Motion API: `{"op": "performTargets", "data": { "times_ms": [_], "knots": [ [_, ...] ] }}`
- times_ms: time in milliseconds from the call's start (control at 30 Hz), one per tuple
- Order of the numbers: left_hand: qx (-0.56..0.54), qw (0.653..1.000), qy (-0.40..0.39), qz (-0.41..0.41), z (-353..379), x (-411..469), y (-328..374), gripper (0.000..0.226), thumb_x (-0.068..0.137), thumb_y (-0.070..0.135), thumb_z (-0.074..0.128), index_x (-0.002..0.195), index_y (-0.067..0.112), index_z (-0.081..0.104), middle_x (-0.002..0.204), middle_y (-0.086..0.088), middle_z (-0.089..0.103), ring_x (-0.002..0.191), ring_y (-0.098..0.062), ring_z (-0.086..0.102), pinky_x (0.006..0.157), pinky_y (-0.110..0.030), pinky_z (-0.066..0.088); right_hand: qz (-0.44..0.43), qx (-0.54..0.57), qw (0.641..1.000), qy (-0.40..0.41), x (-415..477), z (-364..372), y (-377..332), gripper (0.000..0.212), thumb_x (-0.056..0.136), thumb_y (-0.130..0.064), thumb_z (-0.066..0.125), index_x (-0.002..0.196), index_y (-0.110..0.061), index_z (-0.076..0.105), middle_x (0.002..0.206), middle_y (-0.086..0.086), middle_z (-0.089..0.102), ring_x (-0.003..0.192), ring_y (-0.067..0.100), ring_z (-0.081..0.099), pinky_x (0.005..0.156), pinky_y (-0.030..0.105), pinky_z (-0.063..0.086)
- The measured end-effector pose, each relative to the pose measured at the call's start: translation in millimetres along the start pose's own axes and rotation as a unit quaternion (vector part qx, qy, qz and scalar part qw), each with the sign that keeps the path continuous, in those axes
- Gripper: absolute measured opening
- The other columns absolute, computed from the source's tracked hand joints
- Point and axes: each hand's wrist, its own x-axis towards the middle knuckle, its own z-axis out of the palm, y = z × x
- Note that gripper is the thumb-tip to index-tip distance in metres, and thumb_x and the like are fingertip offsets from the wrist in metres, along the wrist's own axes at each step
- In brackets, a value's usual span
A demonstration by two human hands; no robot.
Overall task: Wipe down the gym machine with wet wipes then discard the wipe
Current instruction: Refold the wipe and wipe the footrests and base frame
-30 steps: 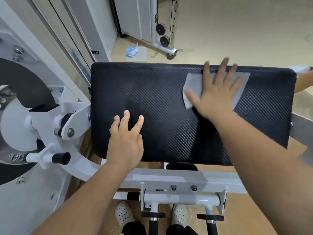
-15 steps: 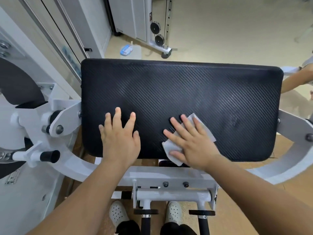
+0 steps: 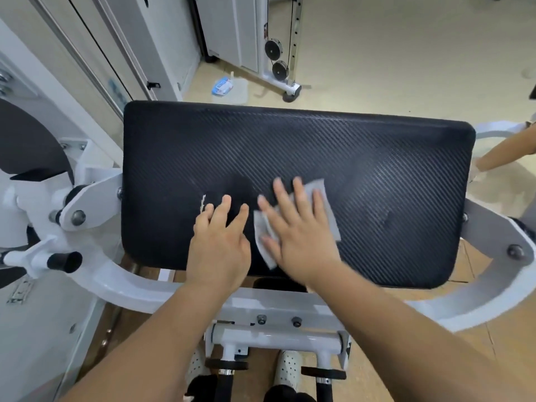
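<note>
Near the front edge of the black textured rectangular pad (image 3: 362, 169), the right hand (image 3: 298, 239) presses the white wet wipe (image 3: 329, 219) under straight, spread fingers. The wipe's long axis points toward the far right corner. The left hand (image 3: 220, 245) rests beside it, fingers relaxed and empty.

We see a black textured pad (image 3: 319, 146). Near its middle lies a grey wet wipe (image 3: 329, 210), flat under our right hand (image 3: 298, 236). Our left hand (image 3: 220, 245) rests just left of it. A blue wipes packet (image 3: 223, 87) lies on the far floor (image 3: 406, 68).
</note>
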Motion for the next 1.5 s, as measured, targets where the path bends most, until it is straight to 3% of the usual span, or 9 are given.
{"op": "performTargets", "data": {
  "times_ms": [200,300,500,733,933,1067,1200,1367,1500],
  "knots": [
    [-0.007,1.0,0.013,-0.012,4,-2,4,0.057,0.092,0.017,0.061,0.147,0.023,0.051,0.158,-0.008,0.038,0.141,-0.039,0.033,0.088,-0.055,0.057,-0.151,-0.05,0.987,-0.033,-53,17,73,0.064,0.105,-0.056,0.035,0.162,-0.032,0.02,0.171,0.008,0.01,0.157,0.04,0.004,0.124,0.062,0.01],
    [-0.014,1.0,-0.002,-0.025,3,-3,4,0.059,0.095,0.02,0.06,0.151,0.028,0.045,0.162,-0.003,0.031,0.147,-0.033,0.025,0.094,-0.05,0.055,-0.034,-0.054,0.998,0.007,7,-18,125,0.076,0.098,-0.07,0.029,0.162,-0.029,0.026,0.17,0.017,0.014,0.154,0.049,0.011,0.12,0.067,0.009],
    [-0.026,0.999,-0.009,-0.017,-2,-3,1,0.063,0.093,0.014,0.061,0.152,0.029,0.044,0.163,-0.002,0.03,0.147,-0.033,0.024,0.093,-0.045,0.053,0.203,0.025,0.979,0.002,89,-63,128,0.087,0.094,-0.078,0.012,0.163,-0.03,-0.01,0.169,0.016,-0.019,0.155,0.042,-0.017,0.122,0.066,-0.006],
    [-0.021,1.0,-0.009,-0.004,4,-4,-6,0.066,0.093,0.019,0.06,0.154,0.031,0.038,0.164,-0.001,0.025,0.148,-0.032,0.022,0.089,-0.046,0.056,0.019,-0.003,1.0,-0.025,-26,9,5,0.069,0.106,-0.058,0.024,0.165,-0.025,0.011,0.172,0.015,-0.004,0.157,0.04,-0.009,0.125,0.062,0.001],
    [-0.021,1.0,-0.018,0.013,0,-3,-10,0.065,0.094,0.021,0.055,0.155,0.032,0.036,0.165,0.0,0.023,0.148,-0.031,0.021,0.091,-0.045,0.057,-0.169,-0.088,0.979,-0.075,-51,10,84,0.066,0.105,-0.06,0.027,0.162,-0.03,0.015,0.171,0.009,0.007,0.158,0.036,0.004,0.126,0.056,0.008],
    [-0.007,0.999,-0.021,0.024,0,-2,-13,0.064,0.095,0.027,0.054,0.156,0.033,0.034,0.165,0.0,0.021,0.148,-0.03,0.02,0.099,-0.047,0.053,0.101,-0.049,0.993,-0.02,10,-31,144,0.086,0.097,-0.075,0.015,0.165,-0.023,0.013,0.17,0.02,-0.002,0.156,0.045,-0.003,0.123,0.063,0.002],
    [-0.009,1.0,-0.018,0.022,-1,-3,-12,0.062,0.098,0.028,0.052,0.156,0.033,0.033,0.166,0.001,0.02,0.149,-0.029,0.018,0.102,-0.048,0.051,0.355,0.065,0.933,0.015,50,-50,119,0.086,0.097,-0.071,0.017,0.164,-0.022,-0.008,0.168,0.022,-0.017,0.155,0.043,-0.017,0.124,0.064,-0.003],
    [0.022,0.999,-0.031,0.028,-5,-3,-13,0.064,0.096,0.029,0.056,0.156,0.033,0.033,0.166,-0.002,0.021,0.148,-0.032,0.022,0.104,-0.053,0.048,0.118,0.02,0.993,0.0,-24,2,28,0.075,0.104,-0.059,0.023,0.165,-0.019,0.005,0.17,0.021,-0.008,0.156,0.043,-0.009,0.124,0.063,0.002],
    [0.071,0.997,0.013,0.016,-4,-13,6,0.063,0.091,0.034,0.06,0.152,0.024,0.044,0.158,-0.013,0.038,0.139,-0.038,0.039,0.107,-0.058,0.042,-0.056,-0.033,0.997,-0.047,-115,38,54,0.065,0.107,-0.054,0.025,0.163,-0.026,0.006,0.171,0.013,-0.001,0.158,0.038,-0.006,0.125,0.061,0.01]
  ]
}}
